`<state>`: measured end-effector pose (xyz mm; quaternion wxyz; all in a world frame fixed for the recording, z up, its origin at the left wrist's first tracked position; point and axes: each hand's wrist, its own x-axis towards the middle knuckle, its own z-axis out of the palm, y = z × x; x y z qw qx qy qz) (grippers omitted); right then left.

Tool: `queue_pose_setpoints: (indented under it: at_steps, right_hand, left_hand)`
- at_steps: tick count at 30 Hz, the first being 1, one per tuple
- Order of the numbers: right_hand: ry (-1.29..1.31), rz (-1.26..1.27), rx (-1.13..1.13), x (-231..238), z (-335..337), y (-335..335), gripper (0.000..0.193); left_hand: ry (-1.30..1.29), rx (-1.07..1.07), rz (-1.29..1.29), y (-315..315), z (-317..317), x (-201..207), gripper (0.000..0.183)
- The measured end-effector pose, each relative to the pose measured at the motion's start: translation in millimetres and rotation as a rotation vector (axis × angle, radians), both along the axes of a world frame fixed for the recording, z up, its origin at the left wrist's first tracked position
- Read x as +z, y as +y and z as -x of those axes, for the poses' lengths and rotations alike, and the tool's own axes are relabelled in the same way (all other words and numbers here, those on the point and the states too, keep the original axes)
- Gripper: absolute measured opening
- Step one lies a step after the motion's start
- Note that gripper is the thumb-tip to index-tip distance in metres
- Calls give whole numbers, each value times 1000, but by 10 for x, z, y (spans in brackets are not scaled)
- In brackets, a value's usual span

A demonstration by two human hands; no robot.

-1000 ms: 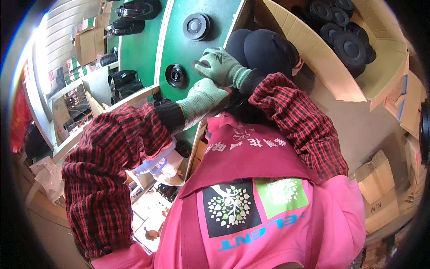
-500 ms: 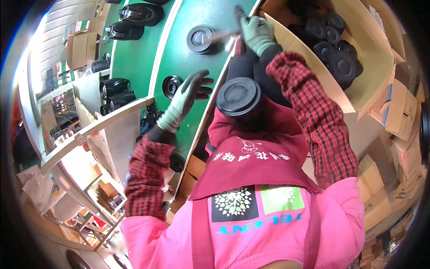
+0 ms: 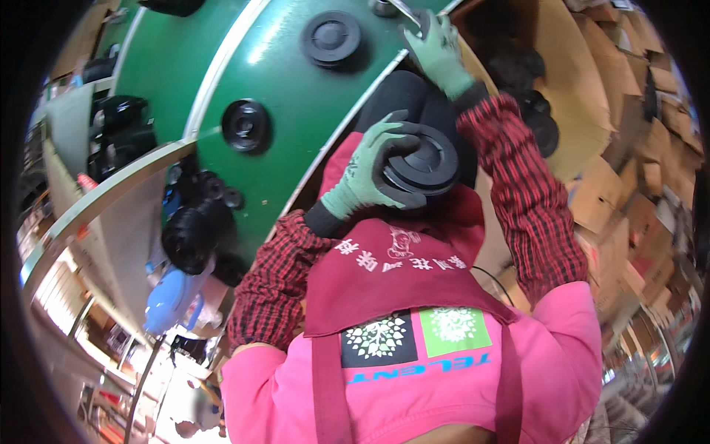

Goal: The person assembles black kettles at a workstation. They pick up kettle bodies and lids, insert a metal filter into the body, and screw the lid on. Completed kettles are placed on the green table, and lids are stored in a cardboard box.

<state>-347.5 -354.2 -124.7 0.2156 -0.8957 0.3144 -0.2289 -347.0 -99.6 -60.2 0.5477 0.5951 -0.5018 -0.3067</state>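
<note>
My left hand, in a grey-green glove with dark fingertips, is wrapped round the side of a black round lidded part at my lap. The part has a stepped rim and a flat disc on top. Up by the bench edge, my gloved right hand is closed on a thin pale tool; its kind cannot be made out. The tool's far end reaches toward a small metal container at the picture's top edge. A black ringed disc lies on the green bench, left of the right hand.
Another black round piece lies on the green bench top. Right of me stands an open cardboard box holding several black round parts. Black parts and a blue plastic jug are at the left, beyond a pale rail.
My left hand has come down from above the bench and taken hold of the black lidded part at my lap. My right hand has drawn the tool away from the ringed disc.
</note>
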Motion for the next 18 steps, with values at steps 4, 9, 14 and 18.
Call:
queue_pose_setpoints:
  at_steps: [4,9,14,18]
  right_hand:
    - [-189,-1204,341,1009,1200,554,23]
    - [-315,-334,211,868,1794,1353,25]
    - [-403,-334,130,821,1714,1423,39]
    - [-365,-258,264,1129,1707,1503,47]
  left_hand:
    - [54,138,95,-55,151,-145,76]
    - [60,195,123,-80,307,-133,67]
    - [-84,273,194,14,244,-56,64]
    - [207,247,248,233,186,207,71]
